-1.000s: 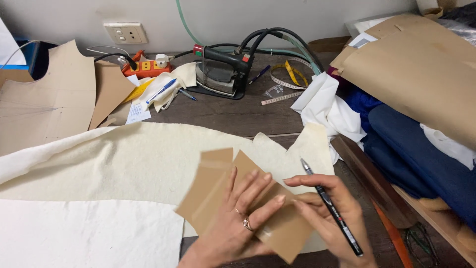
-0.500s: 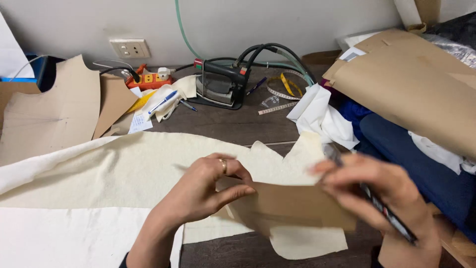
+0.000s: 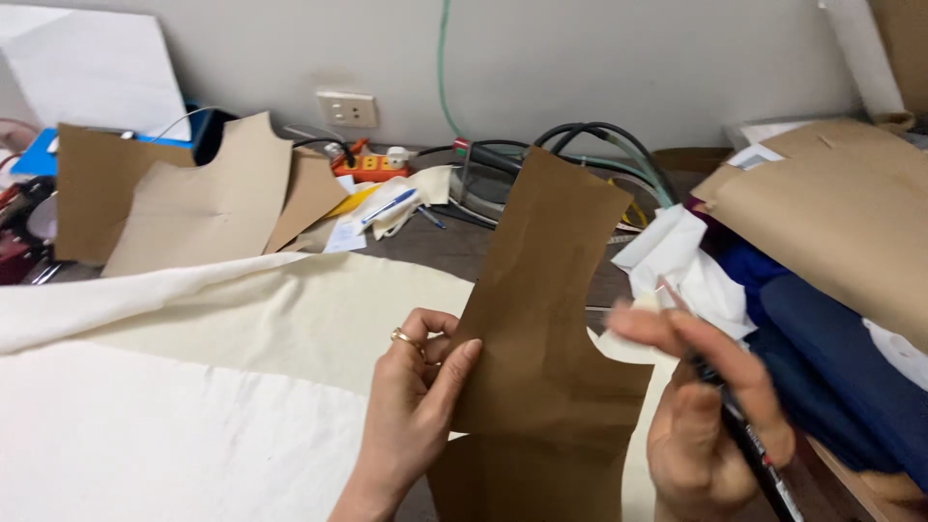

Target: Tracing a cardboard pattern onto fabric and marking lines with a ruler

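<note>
Left hand (image 3: 411,396), ring on one finger, pinches the left edge of a brown paper pattern piece (image 3: 546,319), held upright above cream fabric (image 3: 242,329) on the surface. Right hand (image 3: 706,406), blurred, is closed around a dark pen (image 3: 754,449) just right of the pattern.

Two hands: left hand (image 3: 411,406), right hand (image 3: 706,411). One held brown pattern piece (image 3: 551,309). One pen (image 3: 744,435) in right hand. One ring (image 3: 399,335). Two pattern pieces (image 3: 208,198) at back left. One cream cloth (image 3: 242,319). One wall socket (image 3: 348,109).
</note>
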